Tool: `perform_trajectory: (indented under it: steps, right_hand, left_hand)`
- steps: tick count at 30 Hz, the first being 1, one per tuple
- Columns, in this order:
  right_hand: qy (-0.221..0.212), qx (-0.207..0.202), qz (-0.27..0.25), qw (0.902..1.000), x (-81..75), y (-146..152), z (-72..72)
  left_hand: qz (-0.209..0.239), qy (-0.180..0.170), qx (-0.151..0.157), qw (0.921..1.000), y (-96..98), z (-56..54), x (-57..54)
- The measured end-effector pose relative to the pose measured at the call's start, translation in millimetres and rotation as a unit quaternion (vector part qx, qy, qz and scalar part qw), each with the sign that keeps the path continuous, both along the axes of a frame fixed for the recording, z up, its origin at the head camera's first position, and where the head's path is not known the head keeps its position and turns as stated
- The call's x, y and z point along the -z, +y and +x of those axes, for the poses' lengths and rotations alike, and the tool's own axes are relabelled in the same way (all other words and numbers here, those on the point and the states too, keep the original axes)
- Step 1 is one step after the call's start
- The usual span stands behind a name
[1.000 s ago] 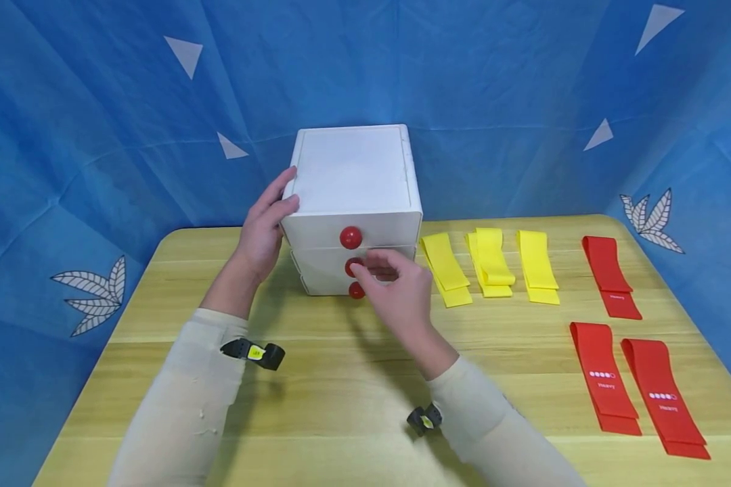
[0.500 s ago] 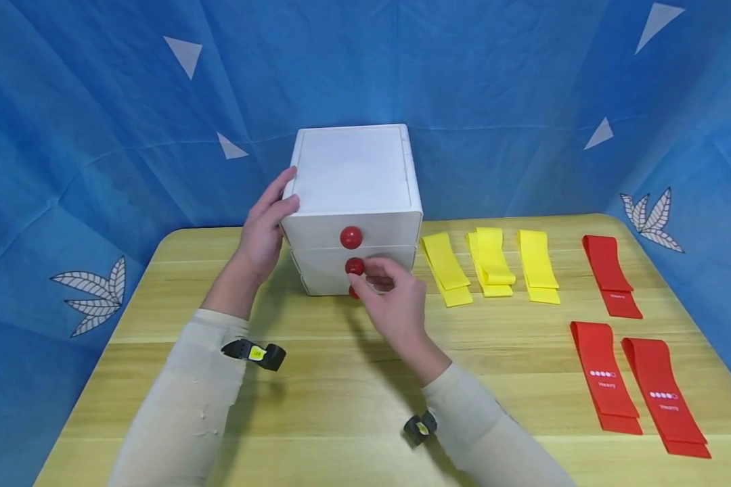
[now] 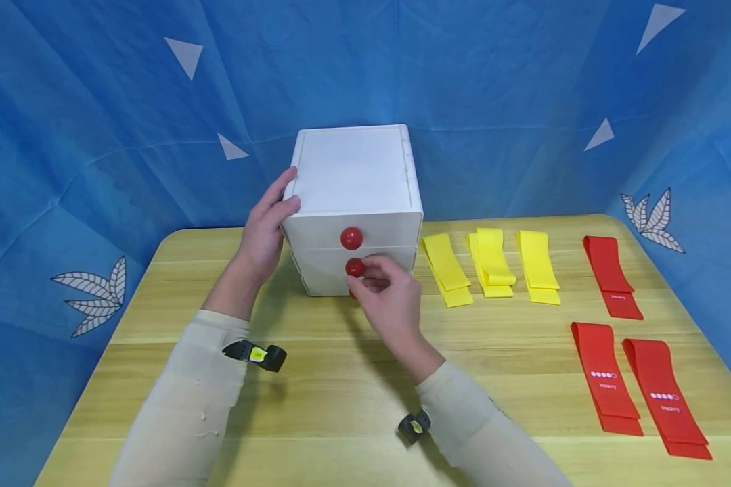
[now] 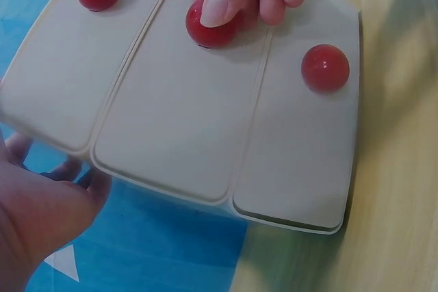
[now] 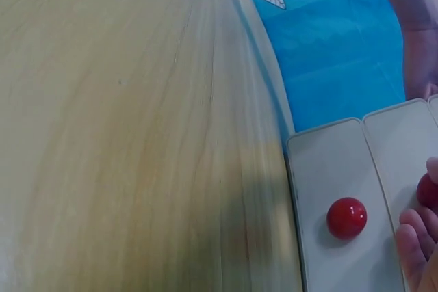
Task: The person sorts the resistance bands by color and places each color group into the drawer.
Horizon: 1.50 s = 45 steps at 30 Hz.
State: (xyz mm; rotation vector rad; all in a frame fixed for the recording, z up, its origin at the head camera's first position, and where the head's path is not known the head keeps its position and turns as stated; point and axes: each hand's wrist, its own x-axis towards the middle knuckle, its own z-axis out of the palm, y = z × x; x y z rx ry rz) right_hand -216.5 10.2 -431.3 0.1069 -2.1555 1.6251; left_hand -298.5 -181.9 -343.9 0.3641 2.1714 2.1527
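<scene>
A white three-drawer box [image 3: 353, 169] with round red knobs stands at the back of the table, its drawer fronts facing me. My left hand [image 3: 264, 233] rests against its left side, fingertips over the top edge. My right hand [image 3: 396, 297] pinches the middle red knob [image 3: 355, 267], and the left wrist view shows the thumb [image 4: 215, 10] on that knob. Above it sits the top knob [image 3: 351, 237]. The bottom knob [image 4: 325, 68] is mostly hidden behind the right hand in the head view. The middle drawer front [image 4: 181, 114] lies about level with its neighbours.
Three folded yellow bands [image 3: 492, 260] lie right of the box. Farther right are three folded red bands [image 3: 606, 379], two marked "Heavy" near the front. A blue cloth [image 3: 493, 101] hangs behind the wooden table [image 3: 329, 406].
My right hand has shifted slightly left and down at the middle knob, leaving more of the knob showing. The left hand, box and bands stay in place.
</scene>
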Motion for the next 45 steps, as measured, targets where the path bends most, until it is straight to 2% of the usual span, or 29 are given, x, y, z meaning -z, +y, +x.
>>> perform_trajectory:
  steps: [13,24,33,45]
  right_hand:
    - [-0.002,0.018,-0.023,0.9996,0.5,-3.4,3.0]
    - [-0.008,0.006,-0.026,0.9996,1.6,-2.0,11.3]
    - [0.003,-0.015,-0.028,0.9995,0.7,-0.4,19.8]
    - [-0.021,-0.037,-0.021,0.9989,-2.1,2.6,31.9]
  left_hand:
    - [-0.019,0.0,-0.007,0.9998,0.6,0.3,-0.4]
    - [-0.015,-0.002,-0.007,0.9999,1.7,1.9,-1.2]
    - [-0.002,-0.004,-0.004,1.0,0.3,1.2,-0.9]
    - [-0.012,-0.009,-0.006,0.9999,-0.4,1.6,-1.9]
